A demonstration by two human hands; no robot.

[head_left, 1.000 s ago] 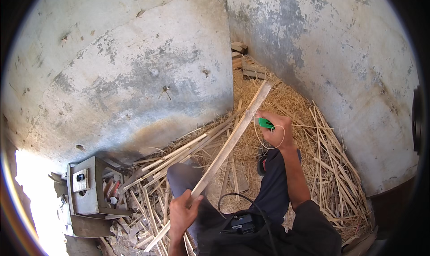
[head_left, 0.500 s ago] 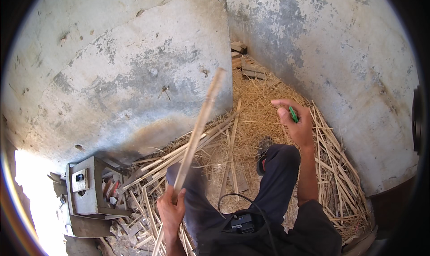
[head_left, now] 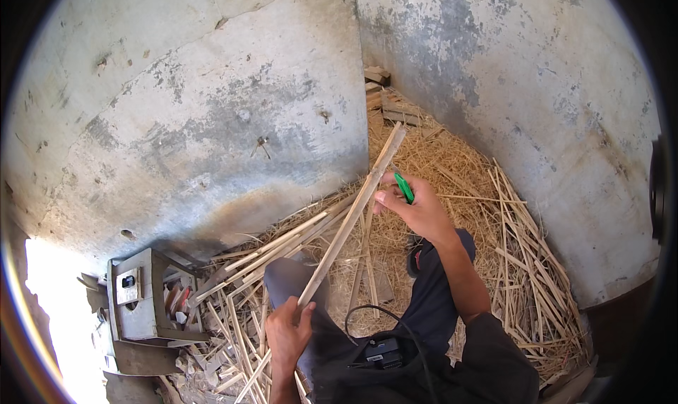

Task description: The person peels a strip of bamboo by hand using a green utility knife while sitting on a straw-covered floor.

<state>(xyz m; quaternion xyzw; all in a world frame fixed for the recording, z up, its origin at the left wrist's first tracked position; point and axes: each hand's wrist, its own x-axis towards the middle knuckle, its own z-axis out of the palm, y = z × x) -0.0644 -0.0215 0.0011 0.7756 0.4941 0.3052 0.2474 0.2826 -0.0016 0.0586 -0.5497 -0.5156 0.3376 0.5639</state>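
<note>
My left hand (head_left: 288, 330) is closed around the lower end of a long, flat strip of pale wood or bamboo (head_left: 348, 224), which slants up to the right over my knees. My right hand (head_left: 424, 208) is at the strip's upper part, thumb and fingertips close to its edge; whether they press on it is hard to tell. A small green tool (head_left: 404, 188) sticks out of this hand's curled fingers. Its working end, if it has one, is hidden.
Pale strips (head_left: 282, 243) lie in a bundle at the left, and more strips (head_left: 533, 277) lean along the right wall (head_left: 522, 107). Thin shavings (head_left: 459, 167) cover the floor ahead. A worn wooden box (head_left: 141, 319) with small items inside stands at the left, beside a bright opening.
The strip and my left hand have shifted right. My right hand has come left and down to the strip's upper part, with the green tool still in it.
</note>
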